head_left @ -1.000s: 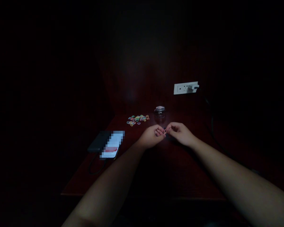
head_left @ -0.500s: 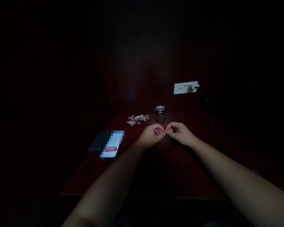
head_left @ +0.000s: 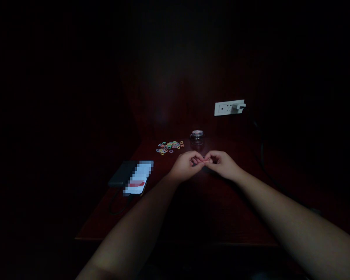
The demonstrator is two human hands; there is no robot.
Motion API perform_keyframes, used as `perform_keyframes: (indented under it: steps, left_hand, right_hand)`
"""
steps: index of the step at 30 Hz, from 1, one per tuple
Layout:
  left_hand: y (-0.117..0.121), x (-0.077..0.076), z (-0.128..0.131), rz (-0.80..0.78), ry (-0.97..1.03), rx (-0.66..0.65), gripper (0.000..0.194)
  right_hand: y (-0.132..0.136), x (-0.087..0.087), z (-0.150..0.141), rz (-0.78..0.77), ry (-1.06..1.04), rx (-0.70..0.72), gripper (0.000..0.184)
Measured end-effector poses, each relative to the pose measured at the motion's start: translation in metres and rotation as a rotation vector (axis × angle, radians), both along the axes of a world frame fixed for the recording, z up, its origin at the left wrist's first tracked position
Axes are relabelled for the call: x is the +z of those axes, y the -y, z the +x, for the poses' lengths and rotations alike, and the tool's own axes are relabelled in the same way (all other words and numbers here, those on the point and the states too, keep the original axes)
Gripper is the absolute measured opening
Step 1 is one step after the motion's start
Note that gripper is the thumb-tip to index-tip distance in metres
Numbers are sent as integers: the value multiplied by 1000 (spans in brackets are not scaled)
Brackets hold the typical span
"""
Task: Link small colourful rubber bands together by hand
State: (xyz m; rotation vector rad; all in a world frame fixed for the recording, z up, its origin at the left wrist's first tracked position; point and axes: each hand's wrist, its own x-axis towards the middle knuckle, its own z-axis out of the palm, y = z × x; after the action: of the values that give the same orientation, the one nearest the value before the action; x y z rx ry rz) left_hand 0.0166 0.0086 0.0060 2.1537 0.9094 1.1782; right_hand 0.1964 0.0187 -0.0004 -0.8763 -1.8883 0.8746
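Note:
My left hand [head_left: 186, 167] and my right hand [head_left: 222, 164] meet fingertip to fingertip above the dark red table. Pinched between them is a small pink hair tie [head_left: 205, 161], mostly covered by the fingers. Something dark, too small to make out, shows just behind the fingertips. Beyond my left hand lies a loose pile of small coloured hair ties [head_left: 169, 147], in yellow, green, pink and purple. A clear round jar [head_left: 197, 138] with a lid stands behind my hands.
A phone [head_left: 140, 179] with a lit, blurred screen rests against a dark flat box-shaped device [head_left: 121, 174] at the left, with a cable looping below. On the back wall is a white socket [head_left: 226, 108] with a plug, its dark cord running down the right side.
A second ago the pink hair tie showed as an open loop between my fingertips. Now it is flattened, and the fingertips have come closer together.

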Motion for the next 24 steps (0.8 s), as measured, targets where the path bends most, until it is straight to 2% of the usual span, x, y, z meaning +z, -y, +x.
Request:
perform_keyframes:
  steps: [9,24]
  left_hand:
    - [0,2,-1,61,-43,4,15]
    - [-1,3,-3,39,-50,23,9]
  right_hand:
    - [1,1,0,-6,25,0,21]
    - [5,3,-4,-31,65,6,29]
